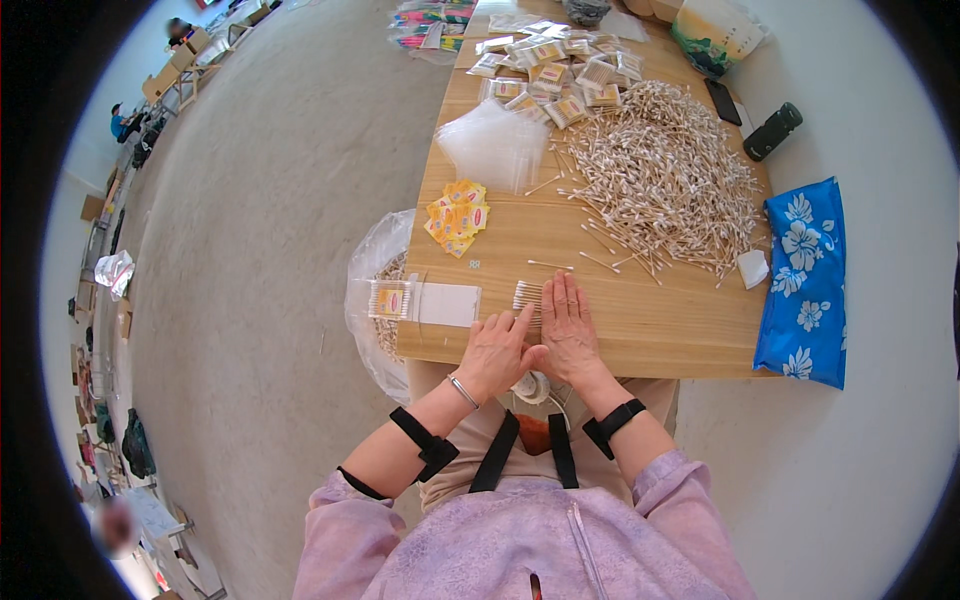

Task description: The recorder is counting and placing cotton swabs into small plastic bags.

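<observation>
A small row of cotton swabs [525, 296] lies side by side near the table's front edge, between my two hands. My right hand [570, 335] is laid flat, fingers together and stretched, its inner edge along the ends of the row. From the other side my left hand [495, 352] reaches in with its fingers apart, the forefinger touching the swabs. To the left lies a white rectangular card or block [450, 305], with a filled clear packet of swabs [390, 299] at its left end. A few loose swabs [600, 262] are scattered beyond my hands.
A large heap of swabs [665, 180] covers the table's right half. Yellow paper labels [458, 218], clear plastic sleeves [492, 145] and filled packets [550, 75] lie farther left. A blue flowered pouch [803, 285], black bottle [773, 131] and phone [723, 102] line the right edge.
</observation>
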A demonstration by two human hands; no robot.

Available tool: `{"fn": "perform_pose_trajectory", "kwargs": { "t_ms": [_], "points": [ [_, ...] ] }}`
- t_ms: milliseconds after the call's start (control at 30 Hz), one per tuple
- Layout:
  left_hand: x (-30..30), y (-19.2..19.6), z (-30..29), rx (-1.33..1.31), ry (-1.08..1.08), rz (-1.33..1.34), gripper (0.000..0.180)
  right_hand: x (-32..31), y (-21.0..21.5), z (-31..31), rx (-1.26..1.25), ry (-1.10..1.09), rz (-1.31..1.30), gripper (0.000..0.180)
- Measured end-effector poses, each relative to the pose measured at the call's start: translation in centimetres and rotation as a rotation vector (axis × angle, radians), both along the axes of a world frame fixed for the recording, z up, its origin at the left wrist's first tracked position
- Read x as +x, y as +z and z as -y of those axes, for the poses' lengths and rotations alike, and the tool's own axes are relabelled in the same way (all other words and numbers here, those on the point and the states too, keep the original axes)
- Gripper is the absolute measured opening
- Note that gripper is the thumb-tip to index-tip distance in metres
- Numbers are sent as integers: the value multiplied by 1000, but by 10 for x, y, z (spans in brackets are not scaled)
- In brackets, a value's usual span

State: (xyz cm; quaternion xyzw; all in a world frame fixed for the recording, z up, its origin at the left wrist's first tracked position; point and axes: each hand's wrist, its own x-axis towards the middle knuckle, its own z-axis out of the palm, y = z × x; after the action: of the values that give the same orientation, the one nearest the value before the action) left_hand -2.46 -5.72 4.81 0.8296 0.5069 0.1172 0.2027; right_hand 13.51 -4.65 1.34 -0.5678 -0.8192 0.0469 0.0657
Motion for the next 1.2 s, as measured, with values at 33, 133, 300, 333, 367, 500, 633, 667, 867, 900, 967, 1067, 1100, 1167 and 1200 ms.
{"fn": "perform_pose_trajectory", "kwargs": {
  "t_ms": [33,133,300,333,367,500,633,667,867,900,967,1067,1100,1167,1200],
  "points": [
    [0,1,-1,0,0,0,62,0,0,0,3,0,-7,107],
    [-1,-1,-2,-44,-18,-20,66,0,0,0,-10,4,-8,106],
    [3,-2,-4,-8,31,-12,67,0,-5,0,17,-2,-17,102],
    [3,-3,-5,-8,32,-11,67,0,-6,0,37,-4,-12,101],
    [3,-4,-7,-7,32,-13,66,0,-6,0,37,-2,-13,101],
    [3,-2,-6,-12,26,-55,65,0,-4,-1,-12,-7,-11,98],
    [3,1,-5,-13,16,-54,65,-1,-3,-1,-29,-15,-47,96],
    [3,0,-5,-13,21,-44,64,-1,-4,0,-29,-14,-46,96],
    [7,3,-13,-103,67,-21,62,-1,-9,0,11,-12,-43,91],
    [7,4,-14,-152,74,-31,61,-1,-9,0,1,-12,-65,90],
    [7,-1,-14,-109,75,-32,63,-1,-9,0,-9,-11,-88,89],
    [7,-8,-16,-68,68,-41,65,-1,-11,0,10,-15,-89,87],
    [7,-8,-17,-71,58,-47,66,0,-11,0,22,-14,-88,88],
    [7,-5,-17,-97,51,-47,65,-1,-9,0,33,-14,-87,88],
    [7,-4,-17,-124,46,-49,65,-1,-7,0,13,-17,-69,91]
  ]
}}
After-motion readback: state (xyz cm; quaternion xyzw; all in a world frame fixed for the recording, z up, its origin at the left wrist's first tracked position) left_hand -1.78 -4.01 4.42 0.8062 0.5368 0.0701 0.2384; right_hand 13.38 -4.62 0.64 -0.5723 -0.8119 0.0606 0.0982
